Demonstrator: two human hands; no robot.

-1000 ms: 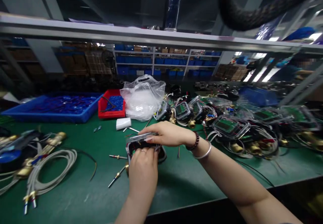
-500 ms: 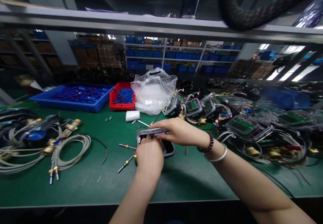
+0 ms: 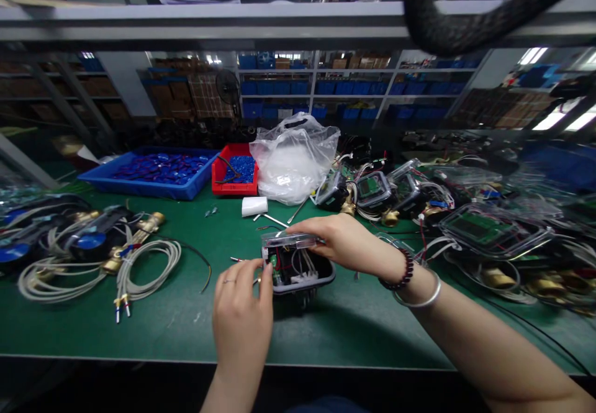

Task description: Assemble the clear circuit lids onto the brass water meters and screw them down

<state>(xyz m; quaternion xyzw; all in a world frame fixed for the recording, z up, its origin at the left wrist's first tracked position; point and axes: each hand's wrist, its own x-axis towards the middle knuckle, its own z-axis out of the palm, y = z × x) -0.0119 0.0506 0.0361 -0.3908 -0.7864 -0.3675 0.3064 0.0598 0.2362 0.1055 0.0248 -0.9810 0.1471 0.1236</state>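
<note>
A black meter housing [image 3: 326, 278] with a grey rim stands uncovered on the bench in front of me. White and red wires and part of a green circuit board show inside it. My right hand [image 3: 347, 242] pinches a clear plastic lid [image 3: 291, 239], tilted up above the housing's far side. At the housing's left side is my left hand [image 3: 242, 307], its thumb and fingers closed round the edge. Those fingers hide that side of the housing and most of a metal-tipped cable end poking out beyond them.
Left of me lie meters with brass fittings and coiled grey cables [image 3: 149, 270]. Farther back are a blue tray [image 3: 186, 190], a red bin [image 3: 235, 187], a clear plastic bag [image 3: 293, 164] and a white roll [image 3: 254, 206]. Several open meters [image 3: 484, 226] crowd the right. A shelf beam [image 3: 209, 22] crosses overhead.
My left hand has come out of the housing and moved to its left side, uncovering the wires inside. The right hand still holds the lid. The camera view has shifted slightly.
</note>
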